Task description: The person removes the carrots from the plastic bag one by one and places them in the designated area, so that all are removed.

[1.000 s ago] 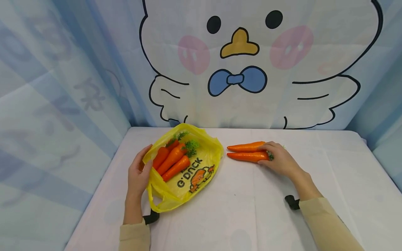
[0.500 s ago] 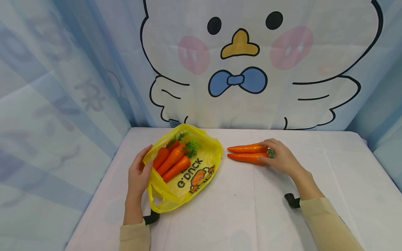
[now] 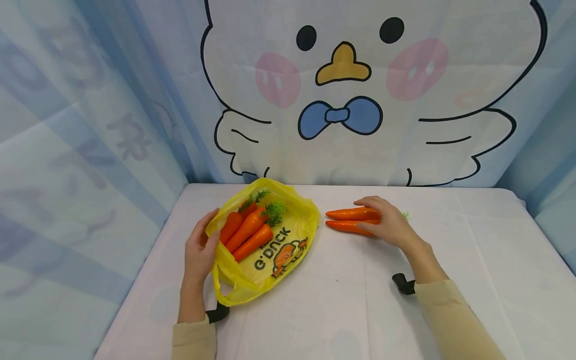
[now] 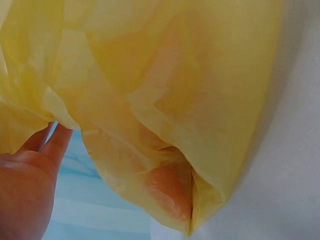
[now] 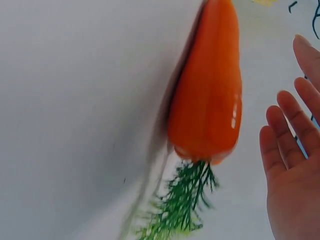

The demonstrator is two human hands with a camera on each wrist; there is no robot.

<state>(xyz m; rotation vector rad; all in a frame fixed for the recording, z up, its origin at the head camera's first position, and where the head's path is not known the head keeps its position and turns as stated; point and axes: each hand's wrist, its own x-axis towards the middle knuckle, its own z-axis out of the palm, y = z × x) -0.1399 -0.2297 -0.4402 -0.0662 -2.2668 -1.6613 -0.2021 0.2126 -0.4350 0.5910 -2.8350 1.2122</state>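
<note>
My left hand [image 3: 200,252] pinches the left rim of a yellow plastic bag [image 3: 302,212] with a duck print. The bag lies with its mouth spread, and several orange carrots [image 3: 246,230] with green tops are inside. Two more carrots lie side by side to the right of the bag, a rear carrot [image 3: 344,214] and a front carrot [image 3: 344,226], tips toward it. Over their thick ends hovers my right hand [image 3: 390,220]. In the right wrist view its relaxed fingers [image 5: 295,120] stand apart from the carrot [image 5: 210,95], with nothing between them.
Everything lies on a white-covered table [image 3: 324,320]. A blue curtain [image 3: 90,150] hangs at the left, and a backdrop with a cartoon bird [image 3: 342,110] rises behind the table. A black wrist piece [image 3: 403,284] shows below each hand.
My right hand has moved left along the two carrots, from their leafy ends toward their middles. The carrots stay in place. My left hand and the bag have barely moved.
</note>
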